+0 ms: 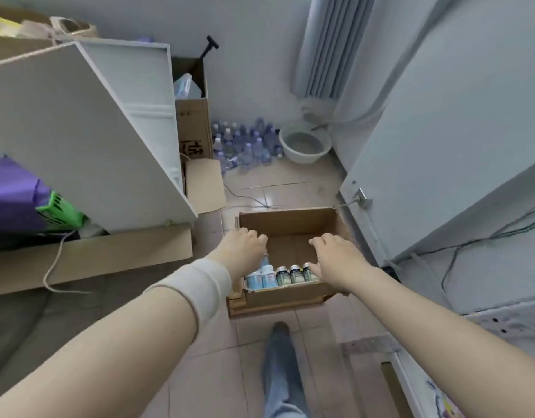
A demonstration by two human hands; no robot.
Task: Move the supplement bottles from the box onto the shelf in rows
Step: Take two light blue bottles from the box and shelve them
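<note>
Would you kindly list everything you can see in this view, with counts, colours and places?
supplement bottles: about six, light blue and dark green, near wall of box
cardboard box: one, brown, floor ahead
water bottles: many, clear bluish, floor by far wall
basin: one, pale grey, beside water bottles
tall carton: one, brown, beside white cabinet
white cabinet: one, white, left
left hand: one, bare, over box's left side
right hand: one, bare, over box's right side

Left hand, right hand above open cardboard box, supplement bottles along its near wall
</note>
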